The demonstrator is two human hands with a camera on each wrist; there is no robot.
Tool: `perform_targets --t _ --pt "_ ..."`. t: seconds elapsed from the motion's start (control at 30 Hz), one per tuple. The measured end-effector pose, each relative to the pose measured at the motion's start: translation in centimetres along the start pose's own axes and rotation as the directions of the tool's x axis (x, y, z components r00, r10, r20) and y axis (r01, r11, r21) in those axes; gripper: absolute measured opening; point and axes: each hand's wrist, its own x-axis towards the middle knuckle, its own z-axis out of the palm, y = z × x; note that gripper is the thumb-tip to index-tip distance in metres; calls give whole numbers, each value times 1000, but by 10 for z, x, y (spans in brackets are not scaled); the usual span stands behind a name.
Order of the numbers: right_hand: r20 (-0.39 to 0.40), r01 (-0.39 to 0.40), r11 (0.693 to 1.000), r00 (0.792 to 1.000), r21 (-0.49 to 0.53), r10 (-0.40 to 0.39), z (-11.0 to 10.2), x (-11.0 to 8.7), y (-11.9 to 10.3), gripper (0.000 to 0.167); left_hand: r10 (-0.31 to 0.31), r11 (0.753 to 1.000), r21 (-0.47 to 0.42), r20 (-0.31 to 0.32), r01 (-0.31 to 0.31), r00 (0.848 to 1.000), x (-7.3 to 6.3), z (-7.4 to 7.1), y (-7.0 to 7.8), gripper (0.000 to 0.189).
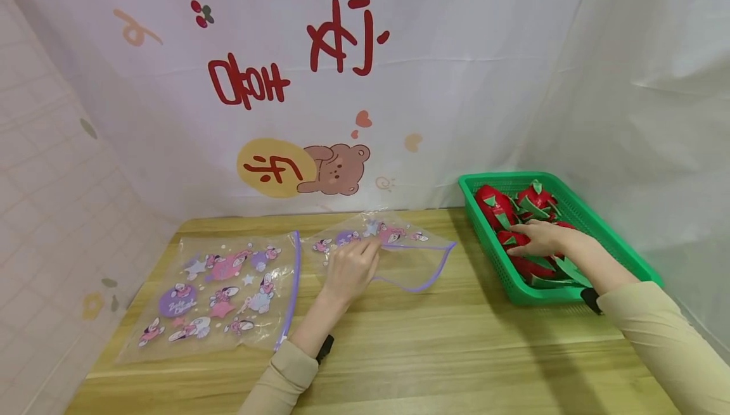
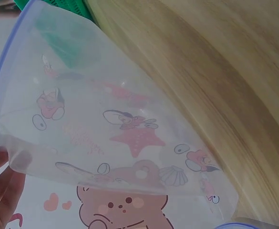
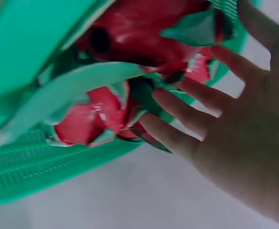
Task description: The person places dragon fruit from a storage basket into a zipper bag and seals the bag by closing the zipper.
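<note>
Presently beneath your right grip (image 1: 538, 237): red dragon fruits with green leaf-like flaps (image 1: 527, 268), lying in a green perforated plastic basket (image 1: 547, 296) at the right of the pale wooden surface (image 1: 428, 351).
Right fingers: extended and spread over the fruits, curled round nothing; you cannot tell from these views whether a fingertip touches one.
Nearest fruit: the front one, just under your right grip; its long axis seems to run roughly across the basket, flaps toward your wrist.
Back fruits: two more lie beyond your fingertips, one at the basket's far left corner, one beside it to the right.
Left grip (image 1: 350, 269): pinches, near its rim, a clear plastic bag with pink and purple cartoon prints and a purple edge strip (image 1: 393, 232), at the middle of the surface.
Bag mouth: gapes toward your side, its two purple lips apart, to the right of your left grip.
Key relation: the basket lies to the right of the held bag, a strip of surface between them; judging by this, any direct path from fruit to mouth runs leftward and must clear the basket's left wall.
Nearer hand: right for the fruits, left for the bag; your arms do not cross.
Second clear printed bag (image 1: 228, 301): flat at your left, its purple strip along the right edge, well apart from the basket.
</note>
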Motion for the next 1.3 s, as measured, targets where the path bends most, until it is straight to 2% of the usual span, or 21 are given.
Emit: perform_targets --t 0.1,0.2,0.53,0.83,1.1,1.3 --pt "70 -18 999 997 39 15 7 -1 5 84 -1 1000 -5 6 1 1000 -2 0 -1 15" --pt "70 -18 998 997 54 14 15 -3 8 89 -2 1000 -9 17 2 1000 -2 -1 -1 16" --pt "-73 10 1000 997 15 -9 35 -2 9 84 -8 1000 -20 12 8 1000 -2 0 -3 15" --pt "-124 -13 999 992 -40 8 43 -1 9 90 -36 999 -22 17 37 999 -1 -2 -5 14" --pt "-211 31 997 977 -67 -44 46 0 11 87 -65 998 -7 13 65 998 -2 -3 -6 10" --pt "-252 28 996 966 -82 -48 48 -1 11 88 -62 998 -2 10 62 998 -3 -3 -7 11"
